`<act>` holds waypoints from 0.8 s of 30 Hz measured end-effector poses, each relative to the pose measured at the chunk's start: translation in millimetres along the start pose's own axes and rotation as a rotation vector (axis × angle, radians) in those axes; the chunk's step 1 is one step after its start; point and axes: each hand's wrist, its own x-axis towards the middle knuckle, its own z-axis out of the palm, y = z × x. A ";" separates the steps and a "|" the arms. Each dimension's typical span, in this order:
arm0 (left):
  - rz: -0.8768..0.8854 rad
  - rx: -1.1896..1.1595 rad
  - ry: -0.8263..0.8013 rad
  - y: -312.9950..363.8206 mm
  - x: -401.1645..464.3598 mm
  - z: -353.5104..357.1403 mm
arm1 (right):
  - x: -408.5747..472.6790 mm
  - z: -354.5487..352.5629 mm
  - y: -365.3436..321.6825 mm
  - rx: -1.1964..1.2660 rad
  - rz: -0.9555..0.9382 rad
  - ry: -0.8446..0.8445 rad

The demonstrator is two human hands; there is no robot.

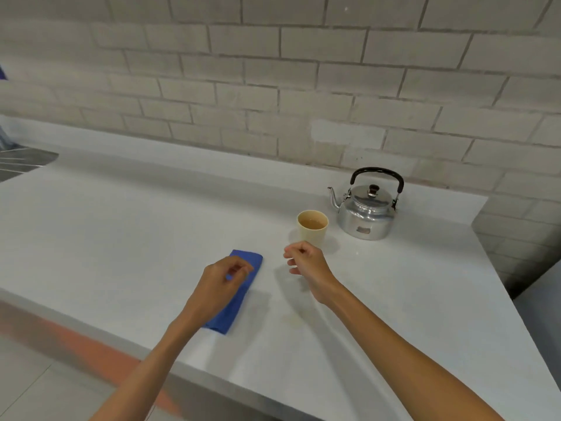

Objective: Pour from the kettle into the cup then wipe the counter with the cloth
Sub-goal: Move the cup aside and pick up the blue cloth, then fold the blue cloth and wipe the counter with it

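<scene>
A shiny metal kettle (365, 215) with a black handle stands upright at the back right of the white counter (136, 226), spout pointing left. Just left of it stands a cream cup (312, 227) holding light brown liquid. A folded blue cloth (239, 294) lies nearer the front edge. My left hand (223, 285) hovers over the cloth with fingers loosely curled, hiding its middle; whether it touches the cloth is unclear. My right hand (306, 264) hangs just in front of the cup, fingers curled and holding nothing.
A pale brick wall (303, 86) runs behind the counter. A metal sink drainer (21, 162) sits at the far left. The counter ends at a step on the right (498, 238). The floor shows below the front edge.
</scene>
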 end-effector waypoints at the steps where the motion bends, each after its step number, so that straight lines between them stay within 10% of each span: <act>1: -0.032 0.025 0.008 -7.7 -3.2 -0.1 | 2.3 6.3 2.7 -0.021 0.023 -0.027; 10: -0.475 0.371 -0.053 -49.1 -22.2 -3.2 | 33.2 49.8 20.9 -0.248 0.126 -0.100; 24: -0.660 0.155 -0.123 -56.2 -3.1 -13.7 | 63.5 84.8 17.6 -0.398 0.214 -0.081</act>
